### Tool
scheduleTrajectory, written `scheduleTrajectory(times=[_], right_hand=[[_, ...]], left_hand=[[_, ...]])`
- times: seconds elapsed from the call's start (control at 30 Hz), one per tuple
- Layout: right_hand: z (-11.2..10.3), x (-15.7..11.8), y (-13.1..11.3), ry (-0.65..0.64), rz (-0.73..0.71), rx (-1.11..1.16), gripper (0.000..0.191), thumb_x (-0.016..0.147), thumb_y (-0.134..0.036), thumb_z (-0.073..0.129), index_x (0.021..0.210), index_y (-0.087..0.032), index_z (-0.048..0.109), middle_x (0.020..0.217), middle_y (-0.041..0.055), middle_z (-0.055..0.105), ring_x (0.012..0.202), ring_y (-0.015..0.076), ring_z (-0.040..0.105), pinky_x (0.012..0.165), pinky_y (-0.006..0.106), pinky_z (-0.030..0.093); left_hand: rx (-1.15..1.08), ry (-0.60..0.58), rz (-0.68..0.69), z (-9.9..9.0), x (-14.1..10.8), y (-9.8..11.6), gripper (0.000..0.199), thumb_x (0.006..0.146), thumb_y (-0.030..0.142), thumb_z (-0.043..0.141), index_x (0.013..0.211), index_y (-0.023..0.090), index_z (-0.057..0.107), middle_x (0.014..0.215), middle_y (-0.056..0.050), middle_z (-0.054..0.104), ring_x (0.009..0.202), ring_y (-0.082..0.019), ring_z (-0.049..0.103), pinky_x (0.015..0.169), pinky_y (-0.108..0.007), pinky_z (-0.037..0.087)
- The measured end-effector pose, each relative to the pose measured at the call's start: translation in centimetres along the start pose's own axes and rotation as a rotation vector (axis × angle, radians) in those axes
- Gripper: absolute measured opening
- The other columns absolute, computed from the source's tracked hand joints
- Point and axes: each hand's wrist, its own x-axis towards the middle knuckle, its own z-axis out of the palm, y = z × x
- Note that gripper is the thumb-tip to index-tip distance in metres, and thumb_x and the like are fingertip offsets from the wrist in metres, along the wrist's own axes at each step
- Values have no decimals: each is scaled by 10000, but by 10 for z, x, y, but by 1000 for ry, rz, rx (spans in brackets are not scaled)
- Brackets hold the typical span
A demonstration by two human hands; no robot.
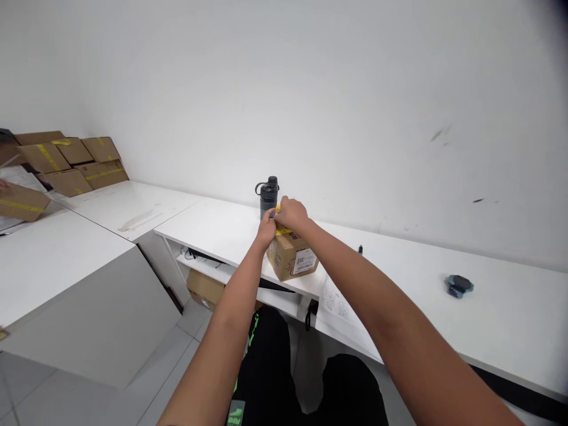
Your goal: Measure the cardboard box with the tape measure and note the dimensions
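Note:
A small cardboard box (284,260) with a white printed label (305,261) stands on the white desk, a strip of yellow tape across its top. Both my hands meet above its far side. My right hand (293,213) is closed around a bit of yellow tape (278,208), mostly hidden by the fingers. My left hand (267,228) is closed at the box's far left edge, its fingertips close to the tape; what they pinch is hidden. Just behind the hands stands a dark bottle (268,194) with a loop handle.
Printed sheets (337,302) lie right of the box, near a black pen (360,249). Farther right is a small dark blue object (459,285). Taped cartons (73,160) are stacked at far left, where another person's hand (3,184) touches a box (22,202). A carton (205,289) sits below the desk.

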Motion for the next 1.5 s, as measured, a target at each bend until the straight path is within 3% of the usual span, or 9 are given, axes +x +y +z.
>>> scheduleTrajectory(times=[0.13, 0.33, 0.63, 0.9, 1.17, 1.5], right_hand=[[-4, -12, 5, -5, -14, -30, 328, 863, -289, 576, 1133, -110, 529, 1078, 182, 668, 971, 274, 653, 688, 293, 447], [-7, -47, 21, 52, -39, -63, 286, 892, -309, 520, 1111, -127, 540, 1013, 159, 695, 898, 269, 666, 633, 293, 392], [-20, -117, 48, 85, 78, 157, 311, 871, -343, 544, 1133, -174, 545, 970, 101, 715, 854, 252, 663, 601, 287, 349], [-8, -159, 60, 201, 198, 339, 346, 864, -359, 545, 1174, -207, 525, 989, 71, 702, 870, 235, 649, 674, 285, 397], [-11, -166, 60, 194, 198, 343, 320, 861, -344, 554, 1152, -214, 523, 1008, 71, 695, 902, 241, 645, 690, 290, 399], [-4, -133, 47, 168, 145, 220, 367, 887, -323, 532, 1224, -181, 498, 1102, 104, 677, 945, 235, 645, 677, 284, 394]], left_hand=[[19, -36, 13, -2, -1, -1, 328, 810, 186, 476, 1077, 182, 668, 1059, -75, 698, 891, -182, 628, 827, -302, 487], [50, 22, 17, -7, -1, -3, 307, 763, 176, 465, 949, 168, 709, 1002, -79, 710, 842, -195, 624, 820, -329, 492], [51, 58, -19, -4, 1, 1, 280, 766, 190, 458, 910, 162, 696, 960, -82, 703, 836, -201, 629, 828, -346, 503], [69, 45, -14, -5, -1, 5, 305, 760, 188, 456, 941, 173, 701, 998, -66, 698, 873, -194, 622, 858, -331, 488], [83, 44, 2, -4, 0, 5, 321, 766, 225, 454, 959, 176, 706, 1018, -71, 701, 891, -201, 623, 840, -324, 488], [57, 42, -18, -3, -2, 6, 311, 775, 254, 461, 958, 180, 702, 1013, -74, 703, 861, -202, 629, 807, -323, 497]])
